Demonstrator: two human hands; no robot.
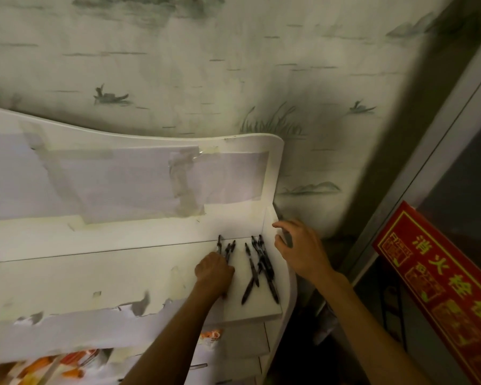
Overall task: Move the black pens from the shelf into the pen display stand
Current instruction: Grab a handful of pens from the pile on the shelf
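Several black pens (257, 266) lie loose on the right end of a white shelf (109, 279). My left hand (214, 270) is closed around a few more black pens (228, 248), whose tips stick out beyond my knuckles. My right hand (300, 248) hovers at the shelf's right side panel, just right of the loose pens, fingers spread and holding nothing. The tiered white slots of the pen display stand (250, 348) show below the shelf's front edge, partly hidden by my left forearm.
The shelf's tall white back panel (122, 176) has paper taped over it. Patterned wallpaper (233, 65) rises behind. A red sign with yellow characters (439, 287) leans at the right, beside a grey frame. Orange-and-white packets (53, 368) sit at the lower left.
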